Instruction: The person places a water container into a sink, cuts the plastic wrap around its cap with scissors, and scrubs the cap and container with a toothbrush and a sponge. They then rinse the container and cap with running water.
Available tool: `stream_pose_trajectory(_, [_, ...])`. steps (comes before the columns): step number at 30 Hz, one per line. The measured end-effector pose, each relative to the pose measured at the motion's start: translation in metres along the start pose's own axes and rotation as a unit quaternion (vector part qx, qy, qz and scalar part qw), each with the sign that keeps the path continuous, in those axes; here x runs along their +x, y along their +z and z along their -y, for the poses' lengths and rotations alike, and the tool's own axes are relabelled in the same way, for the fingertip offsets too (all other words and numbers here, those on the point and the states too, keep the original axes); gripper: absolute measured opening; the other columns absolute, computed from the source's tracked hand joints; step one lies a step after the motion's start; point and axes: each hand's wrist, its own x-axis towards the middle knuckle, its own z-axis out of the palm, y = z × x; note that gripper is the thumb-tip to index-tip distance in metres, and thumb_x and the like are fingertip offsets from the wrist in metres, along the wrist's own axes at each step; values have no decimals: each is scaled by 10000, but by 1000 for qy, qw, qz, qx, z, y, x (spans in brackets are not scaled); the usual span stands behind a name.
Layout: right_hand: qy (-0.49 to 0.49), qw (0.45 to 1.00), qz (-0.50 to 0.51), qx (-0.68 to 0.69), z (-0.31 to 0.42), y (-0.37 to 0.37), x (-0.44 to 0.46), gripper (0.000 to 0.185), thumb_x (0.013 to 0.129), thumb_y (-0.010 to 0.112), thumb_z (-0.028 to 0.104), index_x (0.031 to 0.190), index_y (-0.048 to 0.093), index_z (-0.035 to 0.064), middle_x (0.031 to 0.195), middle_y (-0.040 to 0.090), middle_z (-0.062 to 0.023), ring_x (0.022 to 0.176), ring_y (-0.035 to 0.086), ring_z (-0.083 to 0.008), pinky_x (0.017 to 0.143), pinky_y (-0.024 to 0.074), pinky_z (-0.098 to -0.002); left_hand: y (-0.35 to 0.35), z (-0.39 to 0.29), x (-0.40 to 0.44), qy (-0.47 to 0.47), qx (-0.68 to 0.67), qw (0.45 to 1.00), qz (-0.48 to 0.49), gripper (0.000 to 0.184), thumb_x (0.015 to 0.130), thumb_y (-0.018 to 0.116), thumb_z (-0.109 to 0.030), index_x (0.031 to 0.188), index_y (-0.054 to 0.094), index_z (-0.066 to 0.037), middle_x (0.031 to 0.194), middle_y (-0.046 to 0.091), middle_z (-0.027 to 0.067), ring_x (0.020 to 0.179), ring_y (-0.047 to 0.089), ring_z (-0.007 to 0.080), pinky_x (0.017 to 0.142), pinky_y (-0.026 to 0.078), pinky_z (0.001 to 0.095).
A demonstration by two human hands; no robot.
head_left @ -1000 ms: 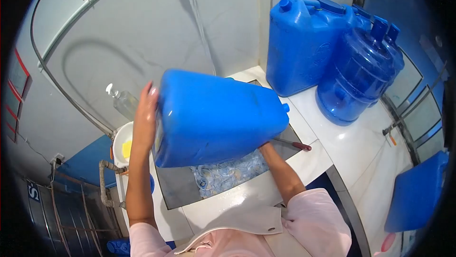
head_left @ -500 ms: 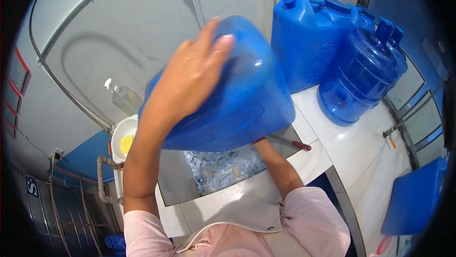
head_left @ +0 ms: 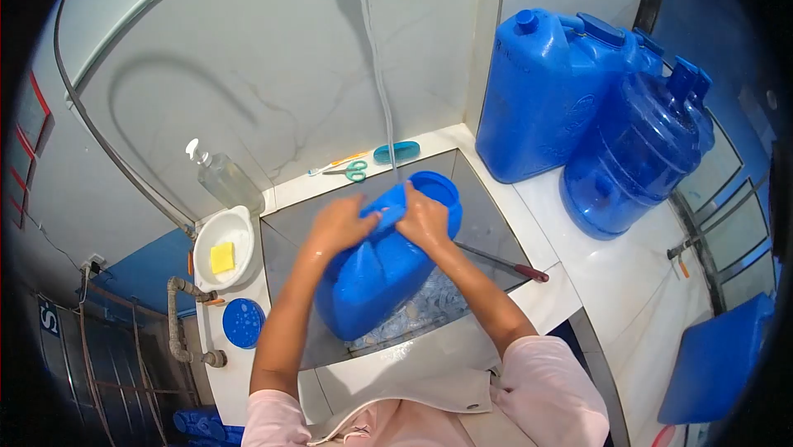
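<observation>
Right hand grips the tilted blue container beside its mouth; left hand lies farther from it, grip unclear.

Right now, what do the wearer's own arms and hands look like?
The left hand and right hand are bare: no gloves or wristwatch, and no rings that I can make out. Short, loose, pale pink sleeves leave both forearms uncovered.

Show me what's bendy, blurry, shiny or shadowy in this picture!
In the head view, lines near the edges bend and the corners go black; the left hand looks slightly blurred, the white counter has glare, and the wall carries a curved shadow.
</observation>
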Motion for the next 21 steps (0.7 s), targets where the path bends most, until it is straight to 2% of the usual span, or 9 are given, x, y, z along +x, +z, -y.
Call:
stream_pose_trajectory(2, [-156,987,-37,-22,7,22,12,624,669,643,303,1178,512,-33,839,641,-167,705,630,-323,632,496,-402,11,1,2,-13,19,998,59,482,764,591,-366,1090,563,-12,963,621,232,925,587,389,824,453,454])
stream_pose_trajectory(5, [-193,979,0,-64,12,31,20,634,643,649,276,1170,511,-49,831,634,-164,708,632,-304,629,493,-396,21,14,2,-28,28,996,78,463,722,626,-305,1079,554,-19,958,625,222,911,590,388,801,460,465])
stream_pose_trajectory(7, [-204,976,27,-75,16,31,24,645,644,655,278,1180,502,-48,825,633,-167,721,632,-308,652,495,-394,27,20,-3,-47,-6,998,38,475,703,637,-262,1107,534,-34,949,628,218,898,594,389,788,464,462])
stream_pose_trajectory(12, [-286,950,102,-72,8,19,54,606,665,676,316,1128,543,-53,839,630,-198,723,634,-322,683,507,-383,49,41,-2,-57,-78,995,-6,486,740,633,-333,1129,526,-62,932,631,217,875,602,386,758,468,468])
stream_pose_trajectory(13, [-281,933,219,-50,5,15,72,527,690,669,296,1068,571,-58,844,634,-198,709,640,-299,667,515,-371,57,47,0,-49,-100,994,-19,486,751,633,-367,1123,536,-68,927,633,216,868,605,384,748,470,469])
stream_pose_trajectory(14, [-271,903,332,-27,1,14,89,453,714,661,276,1008,600,-63,849,638,-197,695,646,-276,651,523,-360,57,46,1,-49,-102,993,-18,486,751,633,-367,1123,536,-68,927,633,216,868,605,384,748,470,469])
stream_pose_trajectory(17, [44,890,373,261,-7,15,125,182,803,505,75,856,607,-67,824,634,-145,700,636,-177,608,546,-294,52,41,15,-47,-66,996,-40,463,766,628,-419,1074,568,-78,904,637,208,847,612,376,716,479,459])
stream_pose_trajectory(20, [104,868,397,281,-2,16,137,182,821,459,44,853,596,-71,809,621,-160,696,639,-204,639,556,-285,58,40,38,12,12,1000,-15,412,792,603,-411,1002,597,-56,871,646,175,814,624,346,679,483,445])
stream_pose_trajectory(21, [155,836,403,338,15,-5,131,184,828,432,10,864,582,-92,798,611,-166,716,643,-227,681,563,-284,63,39,50,26,73,996,-36,379,809,580,-379,983,600,-43,854,646,163,791,625,333,667,482,441])
